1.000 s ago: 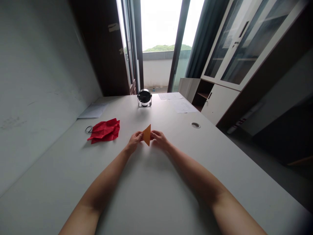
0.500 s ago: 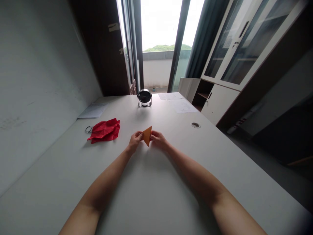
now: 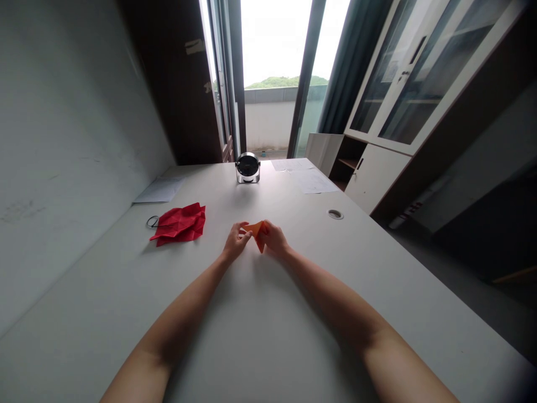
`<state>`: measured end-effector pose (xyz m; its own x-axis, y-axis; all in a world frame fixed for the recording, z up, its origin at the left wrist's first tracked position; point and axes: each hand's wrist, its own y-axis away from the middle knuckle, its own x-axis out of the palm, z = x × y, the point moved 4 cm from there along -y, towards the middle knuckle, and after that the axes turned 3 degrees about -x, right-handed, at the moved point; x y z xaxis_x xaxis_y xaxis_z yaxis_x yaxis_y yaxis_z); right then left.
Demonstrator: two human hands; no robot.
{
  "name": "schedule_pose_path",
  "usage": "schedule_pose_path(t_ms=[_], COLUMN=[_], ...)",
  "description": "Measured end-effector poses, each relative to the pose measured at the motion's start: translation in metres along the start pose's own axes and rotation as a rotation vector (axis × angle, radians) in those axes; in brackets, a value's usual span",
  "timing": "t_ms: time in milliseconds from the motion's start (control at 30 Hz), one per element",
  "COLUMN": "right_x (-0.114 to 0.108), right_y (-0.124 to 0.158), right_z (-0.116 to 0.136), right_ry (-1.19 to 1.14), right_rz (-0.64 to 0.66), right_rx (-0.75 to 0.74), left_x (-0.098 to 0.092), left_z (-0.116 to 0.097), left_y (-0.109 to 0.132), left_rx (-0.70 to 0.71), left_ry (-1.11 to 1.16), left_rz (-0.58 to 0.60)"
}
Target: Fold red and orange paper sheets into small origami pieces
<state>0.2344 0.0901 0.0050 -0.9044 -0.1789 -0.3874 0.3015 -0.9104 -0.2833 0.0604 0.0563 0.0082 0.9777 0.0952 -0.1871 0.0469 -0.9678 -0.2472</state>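
Note:
An orange piece of folded paper point(image 3: 259, 230) is held up just above the white desk, with one point hanging downward and another reaching left. My right hand point(image 3: 274, 238) is closed around its right side and hides that edge. At the left corner, my left hand point(image 3: 237, 242) pinches the paper between thumb and fingers. To the left of both hands lies a crumpled red cloth or paper bag point(image 3: 180, 224) with a dark cord loop point(image 3: 152, 221) at its end.
On the white desk point(image 3: 251, 324) a round black-and-silver device point(image 3: 248, 168) stands at the far end. Paper sheets lie at the back left point(image 3: 159, 190) and back right point(image 3: 314, 182). A cable hole point(image 3: 335, 214) is at the right. A wall point(image 3: 75, 168) borders the left side.
The orange paper has turned and shifted slightly right, its folds now spread. My right hand has closed further over it, while the left hand's grip has moved to its left corner.

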Motion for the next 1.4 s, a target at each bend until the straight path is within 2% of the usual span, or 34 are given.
schedule_pose_path(t_ms=[100, 333, 433, 567, 700, 833, 967, 1067, 1267, 1400], right_x=[-0.006, 0.000, 0.000, -0.002, -0.003, 0.001, 0.006, 0.006, 0.005, 0.005], right_y=[0.000, 0.002, 0.002, 0.002, 0.001, -0.002, -0.007, -0.009, -0.003, -0.003], right_z=[0.003, 0.009, 0.008, 0.006, 0.006, 0.002, -0.005, -0.004, 0.007, 0.009], right_ry=[0.131, 0.119, 0.149, 0.153, 0.140, -0.073, -0.413, -0.510, -0.541, -0.526], right_rz=[-0.133, -0.068, -0.079, -0.096, -0.117, -0.087, 0.001, 0.051, 0.154, 0.142], right_rx=[-0.062, -0.087, -0.072, -0.083, -0.099, -0.113, -0.103, -0.068, -0.028, -0.042], left_x=[0.000, -0.009, -0.008, 0.000, -0.001, -0.007, -0.008, -0.005, -0.007, -0.006], left_z=[-0.009, -0.030, -0.039, -0.041, -0.030, -0.010, 0.005, 0.011, 0.021, 0.023], left_y=[0.005, 0.012, 0.016, 0.020, 0.016, 0.007, -0.002, -0.005, -0.008, -0.008], left_rx=[0.092, 0.239, 0.315, 0.317, 0.239, 0.090, -0.027, -0.079, -0.145, -0.159], left_ry=[-0.092, -0.356, -0.437, -0.516, -0.541, -0.351, 0.082, 0.317, 0.431, 0.384], left_rz=[0.007, -0.111, -0.096, -0.005, -0.007, 0.001, 0.005, 0.037, 0.016, 0.037])
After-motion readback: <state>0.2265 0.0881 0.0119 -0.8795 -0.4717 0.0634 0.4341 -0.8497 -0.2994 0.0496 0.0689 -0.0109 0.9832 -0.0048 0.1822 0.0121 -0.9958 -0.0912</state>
